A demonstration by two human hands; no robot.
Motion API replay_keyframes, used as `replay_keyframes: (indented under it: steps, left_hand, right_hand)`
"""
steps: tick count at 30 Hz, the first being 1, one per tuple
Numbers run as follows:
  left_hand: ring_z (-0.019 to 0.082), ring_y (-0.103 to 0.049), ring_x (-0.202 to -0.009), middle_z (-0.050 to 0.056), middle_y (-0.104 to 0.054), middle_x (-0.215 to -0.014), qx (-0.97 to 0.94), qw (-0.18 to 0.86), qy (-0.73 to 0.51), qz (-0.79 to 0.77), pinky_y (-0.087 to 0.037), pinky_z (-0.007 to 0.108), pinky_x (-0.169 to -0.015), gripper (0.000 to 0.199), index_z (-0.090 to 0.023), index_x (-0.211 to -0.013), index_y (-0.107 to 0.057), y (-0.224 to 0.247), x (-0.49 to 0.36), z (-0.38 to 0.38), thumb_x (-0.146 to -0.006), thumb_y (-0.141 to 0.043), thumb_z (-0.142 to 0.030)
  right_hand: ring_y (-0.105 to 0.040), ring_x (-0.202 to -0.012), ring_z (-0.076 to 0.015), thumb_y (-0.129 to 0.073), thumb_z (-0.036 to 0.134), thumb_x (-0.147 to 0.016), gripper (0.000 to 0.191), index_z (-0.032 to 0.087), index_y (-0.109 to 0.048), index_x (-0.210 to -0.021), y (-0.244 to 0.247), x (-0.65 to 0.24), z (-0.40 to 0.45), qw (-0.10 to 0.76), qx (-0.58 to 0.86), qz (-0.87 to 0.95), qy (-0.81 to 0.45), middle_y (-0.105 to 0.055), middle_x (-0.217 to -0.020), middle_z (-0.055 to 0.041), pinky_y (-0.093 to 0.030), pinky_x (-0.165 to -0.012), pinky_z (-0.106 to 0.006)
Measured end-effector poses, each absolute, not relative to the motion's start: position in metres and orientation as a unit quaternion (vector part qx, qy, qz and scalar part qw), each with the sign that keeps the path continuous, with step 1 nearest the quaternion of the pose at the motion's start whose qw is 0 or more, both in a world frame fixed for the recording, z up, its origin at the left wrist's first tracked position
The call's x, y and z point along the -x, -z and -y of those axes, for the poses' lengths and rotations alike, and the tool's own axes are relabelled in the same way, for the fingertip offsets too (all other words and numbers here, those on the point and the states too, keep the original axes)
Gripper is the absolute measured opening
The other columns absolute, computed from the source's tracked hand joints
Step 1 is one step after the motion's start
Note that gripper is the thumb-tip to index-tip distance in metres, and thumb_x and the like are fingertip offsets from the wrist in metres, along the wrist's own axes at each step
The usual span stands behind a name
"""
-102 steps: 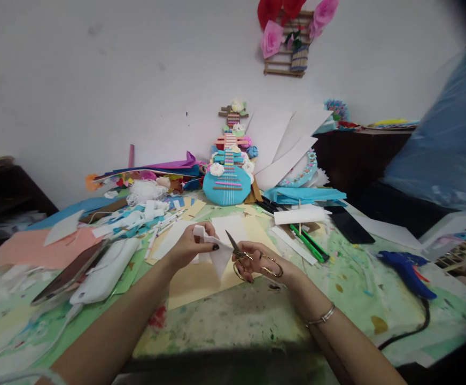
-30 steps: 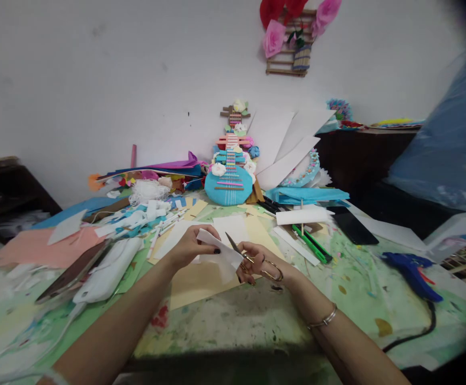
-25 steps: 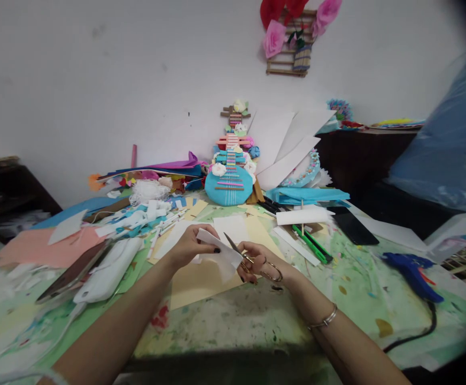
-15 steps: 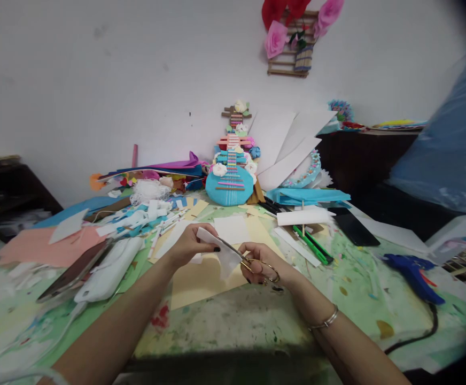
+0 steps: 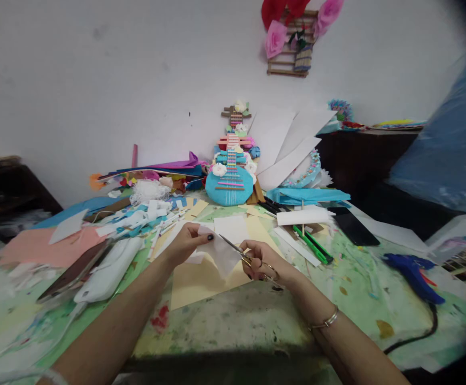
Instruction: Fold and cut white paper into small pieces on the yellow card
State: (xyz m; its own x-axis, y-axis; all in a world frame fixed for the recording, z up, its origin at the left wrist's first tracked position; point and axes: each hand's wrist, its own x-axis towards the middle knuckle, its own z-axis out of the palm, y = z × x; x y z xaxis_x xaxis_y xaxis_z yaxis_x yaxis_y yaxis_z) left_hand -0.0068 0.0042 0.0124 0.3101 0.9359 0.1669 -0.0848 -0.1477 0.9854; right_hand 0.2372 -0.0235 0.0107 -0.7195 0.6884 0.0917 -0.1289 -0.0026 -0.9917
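Between thumb and fingers, my left hand (image 5: pixel 188 244) pinches a thin white sheet of paper (image 5: pixel 219 254) that hangs toward the right. My right hand (image 5: pixel 264 261) grips gold-handled scissors (image 5: pixel 246 259), its fingers in the handle loops. The scissor blades point up and left, along the paper's upper right edge; whether they touch it I cannot tell. Beneath both hands lies a cream sheet (image 5: pixel 196 283) on the paint-stained table, with a white piece of paper (image 5: pixel 231 229) just behind.
A blue paper guitar-like craft (image 5: pixel 230 186) stands against the wall. On the right are a green utility knife (image 5: pixel 312 245), a black phone (image 5: pixel 355 226) and a blue glue gun (image 5: pixel 413 277). A white power strip (image 5: pixel 108 270) and paper scraps (image 5: pixel 145 216) lie to the left.
The paper has turned to show more of its flat face, and my left hand has shifted slightly left. The scissor blades now show apart from my left fingers.
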Motion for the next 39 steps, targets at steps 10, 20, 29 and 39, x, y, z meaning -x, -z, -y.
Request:
replay_keyframes:
  steps: [10,20,29,39]
  left_hand:
    - [0.015,-0.06,-0.059,0.007,-0.07,-0.067,-0.622,0.529,-0.43,-0.386,-0.046,0.023,-0.058,0.025,-0.009,-0.072,-0.073,-0.019,0.001,0.001,-0.06,-0.077,-0.029]
    - [0.012,-0.056,-0.054,0.005,-0.067,-0.062,-0.641,0.527,-0.4,-0.389,-0.041,0.02,-0.053,0.025,-0.007,-0.067,-0.072,-0.013,0.0,0.001,-0.06,-0.076,-0.031]
    - [0.013,-0.057,-0.053,0.006,-0.069,-0.062,-0.629,0.543,-0.391,-0.394,-0.043,0.022,-0.053,0.027,-0.008,-0.071,-0.073,-0.015,-0.002,0.003,-0.059,-0.077,-0.032]
    - [0.011,-0.056,-0.052,0.006,-0.069,-0.06,-0.625,0.544,-0.4,-0.391,-0.042,0.02,-0.052,0.022,-0.01,-0.067,-0.074,-0.018,-0.003,0.003,-0.058,-0.078,-0.031]
  right_hand:
    - [-0.048,-0.046,-0.0081,-0.064,0.047,-0.073,0.043,0.018,-0.042,-0.094,0.0,-0.239,0.019,0.281,0.127,0.67,-0.676,-0.056,-0.058,0.003,-0.033,-0.046,-0.018]
    - [-0.05,-0.046,-0.0084,-0.056,0.063,-0.074,0.056,0.019,-0.036,-0.101,0.008,-0.238,0.016,0.278,0.125,0.678,-0.669,-0.061,-0.065,0.0002,-0.042,-0.053,-0.024]
    - [-0.043,-0.043,-0.0055,-0.056,0.061,-0.074,0.054,0.02,-0.037,-0.103,0.002,-0.239,0.022,0.312,0.147,0.667,-0.661,-0.056,-0.062,0.0036,-0.034,-0.043,-0.017]
    - [-0.035,-0.036,-0.0048,-0.066,0.044,-0.068,0.049,0.021,-0.037,-0.1,-0.001,-0.236,0.023,0.302,0.189,0.637,-0.683,-0.05,-0.05,0.0088,-0.024,-0.037,-0.015]
